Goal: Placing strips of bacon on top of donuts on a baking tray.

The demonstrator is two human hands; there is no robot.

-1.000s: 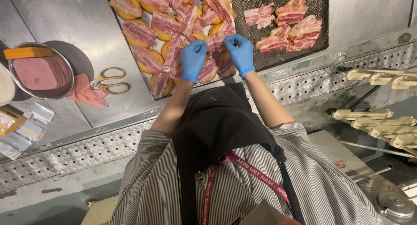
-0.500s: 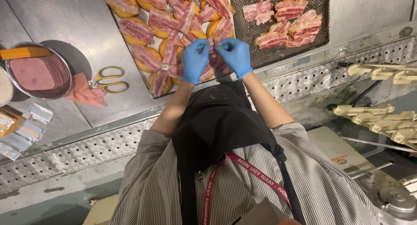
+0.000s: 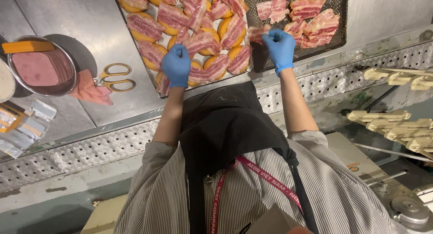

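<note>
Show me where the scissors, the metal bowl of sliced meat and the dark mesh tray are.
scissors (image 3: pixel 115 77): head view, on the yellow handles.
metal bowl (image 3: pixel 71 64): head view, on its right rim.
dark mesh tray (image 3: pixel 341 8): head view, on bare mesh at the right edge.

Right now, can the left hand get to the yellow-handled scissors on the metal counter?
Probably yes. The left hand is over the bun tray, and the yellow-handled scissors lie close beside it on bare counter with nothing between.

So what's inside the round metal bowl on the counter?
The bowl holds a stack of pink ham slices. An orange tool lies across its rim. Whatever is beneath the top slices is covered.
</note>
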